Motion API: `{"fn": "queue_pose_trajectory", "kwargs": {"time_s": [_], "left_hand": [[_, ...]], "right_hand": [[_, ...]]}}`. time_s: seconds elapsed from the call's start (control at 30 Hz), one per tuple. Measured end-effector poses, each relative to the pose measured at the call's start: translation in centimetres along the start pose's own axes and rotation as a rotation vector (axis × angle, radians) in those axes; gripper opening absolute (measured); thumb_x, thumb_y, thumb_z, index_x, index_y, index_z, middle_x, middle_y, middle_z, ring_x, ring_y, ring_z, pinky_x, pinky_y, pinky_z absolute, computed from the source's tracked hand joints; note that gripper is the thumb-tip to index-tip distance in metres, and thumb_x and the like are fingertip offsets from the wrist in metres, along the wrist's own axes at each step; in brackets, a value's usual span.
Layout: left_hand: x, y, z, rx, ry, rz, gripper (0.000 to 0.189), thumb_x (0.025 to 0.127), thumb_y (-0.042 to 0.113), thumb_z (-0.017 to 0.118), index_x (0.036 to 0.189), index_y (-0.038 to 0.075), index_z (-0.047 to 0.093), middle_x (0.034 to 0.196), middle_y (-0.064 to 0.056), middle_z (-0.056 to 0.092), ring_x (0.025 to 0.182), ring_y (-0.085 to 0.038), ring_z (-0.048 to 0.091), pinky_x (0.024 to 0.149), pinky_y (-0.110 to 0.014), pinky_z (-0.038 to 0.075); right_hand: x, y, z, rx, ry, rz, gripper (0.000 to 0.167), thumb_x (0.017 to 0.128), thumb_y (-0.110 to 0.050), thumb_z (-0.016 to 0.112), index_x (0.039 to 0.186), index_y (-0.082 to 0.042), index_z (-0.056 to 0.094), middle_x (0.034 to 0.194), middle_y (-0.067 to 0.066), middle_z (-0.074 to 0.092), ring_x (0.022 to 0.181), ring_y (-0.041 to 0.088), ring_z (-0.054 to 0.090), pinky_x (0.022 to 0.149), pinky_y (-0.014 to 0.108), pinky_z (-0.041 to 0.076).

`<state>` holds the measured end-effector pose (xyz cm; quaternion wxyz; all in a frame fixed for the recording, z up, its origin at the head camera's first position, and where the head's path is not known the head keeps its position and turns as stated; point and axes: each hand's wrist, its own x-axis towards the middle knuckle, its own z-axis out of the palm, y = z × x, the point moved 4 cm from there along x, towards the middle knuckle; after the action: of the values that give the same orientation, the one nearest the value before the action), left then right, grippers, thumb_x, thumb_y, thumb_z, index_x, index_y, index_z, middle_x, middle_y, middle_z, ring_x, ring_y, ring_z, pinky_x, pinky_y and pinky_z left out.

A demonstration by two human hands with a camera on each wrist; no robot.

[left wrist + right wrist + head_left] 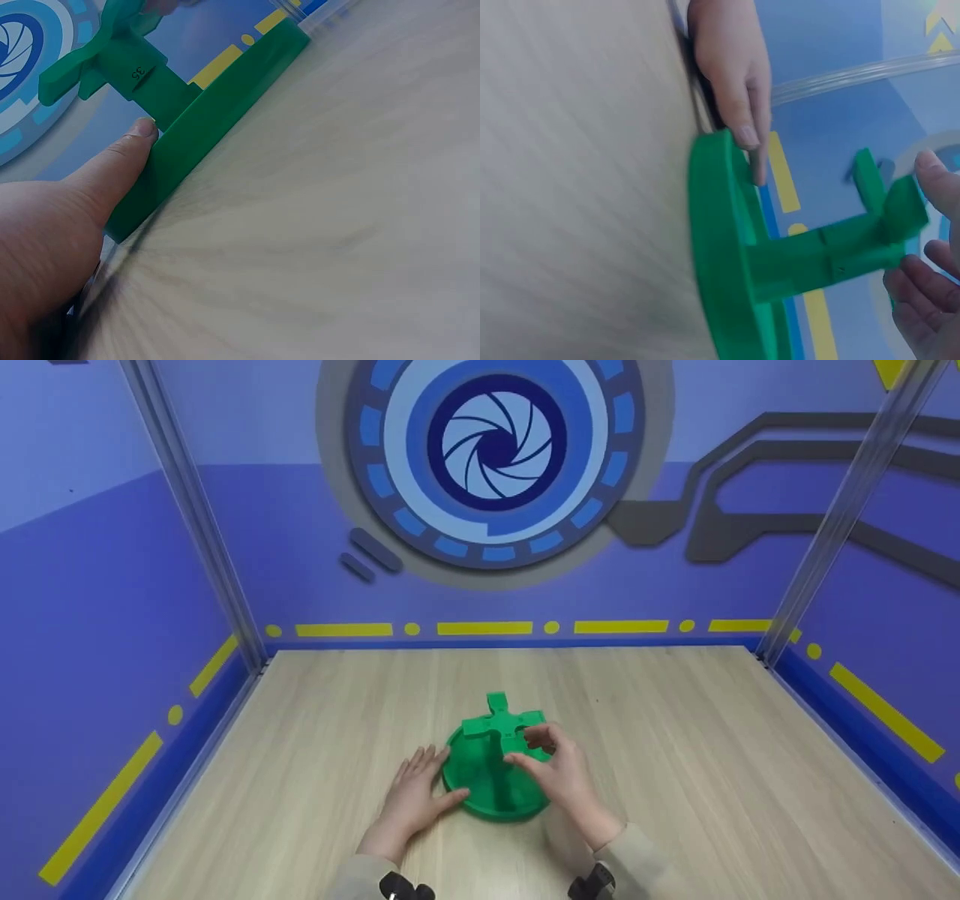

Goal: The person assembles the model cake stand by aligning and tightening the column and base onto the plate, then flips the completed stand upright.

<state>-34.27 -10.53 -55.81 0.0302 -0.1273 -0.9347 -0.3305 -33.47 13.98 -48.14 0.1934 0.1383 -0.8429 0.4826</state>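
Observation:
A round green tray (480, 787) with a raised rim stands on the table, a post (787, 262) rising from it. On the post sits a green cross-shaped top (504, 723) with several flat arms. The left hand (414, 802) rests at the tray's left side, fingers extended and thumb over the near rim. In the left wrist view its thumb (120, 154) reaches the rim beside the post. The right hand (564, 772) is at the right of the cross top, thumb and bent fingers apart around one arm. Its fingertips (904, 281) come right up to the top in the right wrist view.
The light wood table (337, 697) extends around the tray. Blue panels (285, 540) with yellow dashes enclose the back and sides, with metal posts (199, 510) at the back corners.

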Motion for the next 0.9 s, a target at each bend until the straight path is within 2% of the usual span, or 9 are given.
{"fn": "queue_pose_trajectory", "kwargs": {"time_s": [0.2,0.3,0.4,0.57,0.77,0.9], "left_hand": [[-0.1,0.1,0.0,-0.011,0.002,0.015,0.091,0.09,0.06,0.07,0.158,0.007,0.04,0.164,-0.026,0.035,0.156,-0.046,0.025,0.13,-0.062,0.015],[-0.1,0.1,0.0,-0.009,0.0,0.017,0.092,0.09,0.061,0.07,0.158,0.006,0.04,0.164,-0.027,0.035,0.156,-0.046,0.025,0.13,-0.063,0.015],[-0.1,0.1,0.0,-0.009,-0.002,0.013,0.093,0.09,0.061,0.07,0.158,0.006,0.04,0.164,-0.026,0.035,0.156,-0.046,0.025,0.13,-0.063,0.015],[0.0,0.1,0.0,-0.015,-0.004,0.004,0.092,0.09,0.061,0.07,0.158,0.008,0.04,0.165,-0.025,0.034,0.157,-0.045,0.024,0.13,-0.062,0.014],[0.0,0.0,0.1,-0.012,0.0,0.003,0.09,0.09,0.059,0.071,0.158,0.008,0.04,0.165,-0.025,0.034,0.157,-0.045,0.023,0.13,-0.062,0.014],[0.0,0.0,0.0,-0.017,0.003,0.004,0.091,0.09,0.06,0.07,0.158,0.008,0.04,0.165,-0.025,0.034,0.157,-0.045,0.023,0.131,-0.062,0.013]], "right_hand": [[1.2,-0.1,-1.7,-0.009,0.08,-0.024,0.034,0.085,-0.02,0.085,0.111,-0.005,0.068,0.107,0.01,0.072,0.102,0.025,0.07,0.096,0.047,0.06],[2.0,0.6,-2.3,-0.017,0.073,-0.009,0.034,0.089,-0.016,0.082,0.118,-0.005,0.068,0.115,0.014,0.07,0.111,0.029,0.067,0.102,0.052,0.058],[2.9,1.5,-2.6,-0.014,0.02,0.019,0.038,0.093,-0.014,0.077,0.128,-0.004,0.066,0.126,0.017,0.067,0.122,0.034,0.063,0.107,0.056,0.054],[3.9,3.0,-2.5,0.053,-0.118,0.043,0.042,0.099,-0.011,0.069,0.138,-0.001,0.06,0.14,0.018,0.064,0.134,0.038,0.058,0.113,0.059,0.048],[4.3,4.3,-2.1,0.154,-0.278,0.039,0.042,0.104,-0.012,0.06,0.144,-0.001,0.056,0.145,0.02,0.061,0.138,0.039,0.055,0.116,0.058,0.045],[4.5,4.7,-2.0,0.175,-0.325,0.037,0.042,0.105,-0.013,0.058,0.146,-0.001,0.055,0.145,0.02,0.062,0.138,0.038,0.055,0.117,0.056,0.045]]}}
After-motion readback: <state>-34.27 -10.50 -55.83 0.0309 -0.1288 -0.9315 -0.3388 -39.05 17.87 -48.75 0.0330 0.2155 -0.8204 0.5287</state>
